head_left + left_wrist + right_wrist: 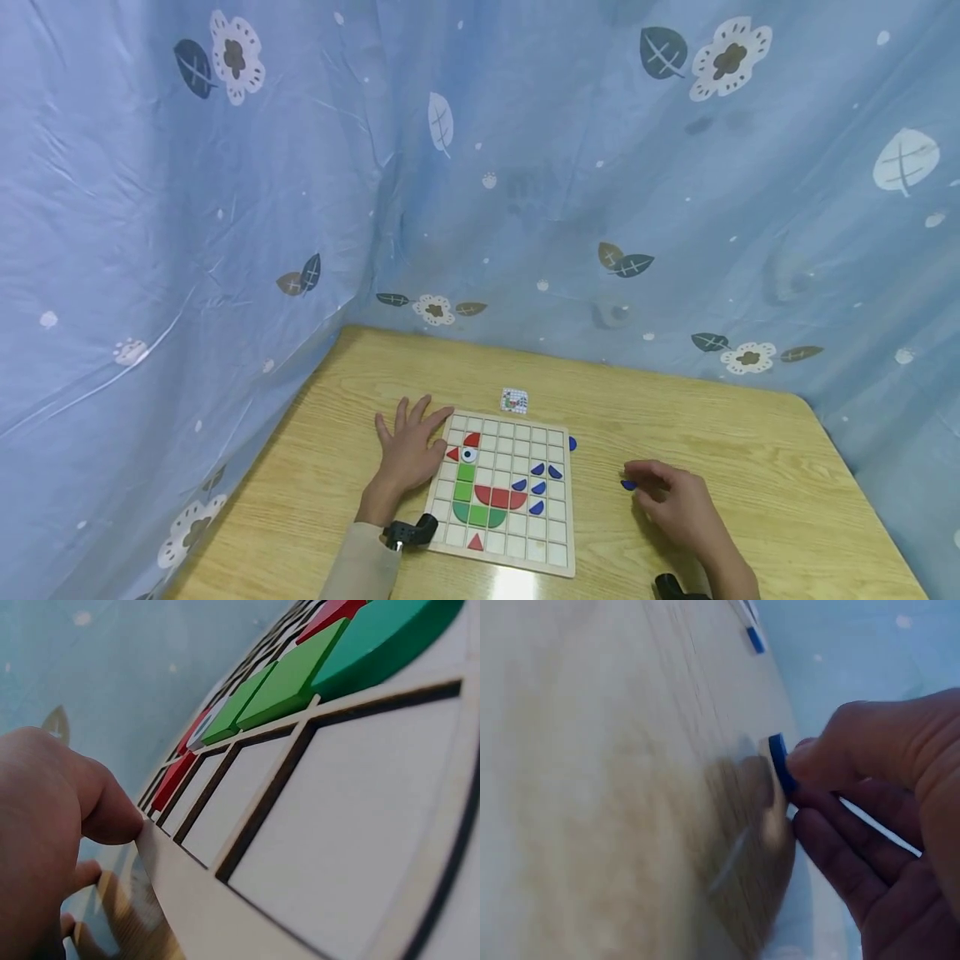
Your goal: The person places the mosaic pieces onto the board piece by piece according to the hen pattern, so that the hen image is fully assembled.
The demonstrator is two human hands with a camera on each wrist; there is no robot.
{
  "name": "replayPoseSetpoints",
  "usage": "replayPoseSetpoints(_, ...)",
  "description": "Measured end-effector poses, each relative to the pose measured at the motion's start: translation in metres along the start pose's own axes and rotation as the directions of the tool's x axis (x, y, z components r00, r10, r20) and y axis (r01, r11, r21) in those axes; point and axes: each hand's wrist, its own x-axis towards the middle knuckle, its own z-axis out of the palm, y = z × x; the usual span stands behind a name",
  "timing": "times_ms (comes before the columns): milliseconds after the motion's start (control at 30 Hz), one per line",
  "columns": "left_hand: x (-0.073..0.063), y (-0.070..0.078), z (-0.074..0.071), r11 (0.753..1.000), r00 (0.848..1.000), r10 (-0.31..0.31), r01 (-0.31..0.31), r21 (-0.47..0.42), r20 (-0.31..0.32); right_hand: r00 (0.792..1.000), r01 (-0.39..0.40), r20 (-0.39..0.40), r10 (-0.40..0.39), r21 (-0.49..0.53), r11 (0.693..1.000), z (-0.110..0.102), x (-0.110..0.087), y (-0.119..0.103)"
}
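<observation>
My left hand (408,457) lies with fingers spread at the left edge of a wooden grid board (525,567), touching its frame. In the left wrist view, a fingertip (120,823) meets the board's pale rim. To the right of the board, my right hand (681,507) pinches a small blue half-round piece (781,765) between thumb and fingers, just over the table. On the board sit green squares (465,472), red pieces (500,497), a white eye disc (468,455), teal quarter-rounds (497,517) and several blue half-round pieces (537,488).
Another blue piece (573,443) lies against the board's right edge. A small picture card (514,401) rests on the wooden table (360,375) behind the board. Blue patterned curtains (525,167) hang at the back and sides.
</observation>
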Motion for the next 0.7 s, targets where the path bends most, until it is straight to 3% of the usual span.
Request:
replayPoseSetpoints(167,0.0,0.0,-0.001,1.0,1.0,0.003,-0.003,0.003,-0.003,0.997,-0.061,0.042,0.06,0.029,0.998,-0.002,-0.009,-0.007)
replayPoseSetpoints(333,-0.001,0.001,-0.001,1.0,1.0,-0.002,0.002,0.005,-0.002,0.998,-0.058,-0.017,0.059,0.03,0.998,0.006,-0.011,-0.013)
replayPoseSetpoints(467,-0.002,0.002,-0.001,1.0,1.0,-0.005,0.005,0.006,0.001,0.996,-0.083,-0.016,0.084,0.054,0.995,0.017,-0.011,-0.018)
replayPoseSetpoints(700,-0.001,0.002,-0.001,1.0,1.0,-0.003,0.003,0.009,-0.002,0.994,-0.046,-0.093,0.05,0.045,0.998,0.029,-0.012,-0.03)
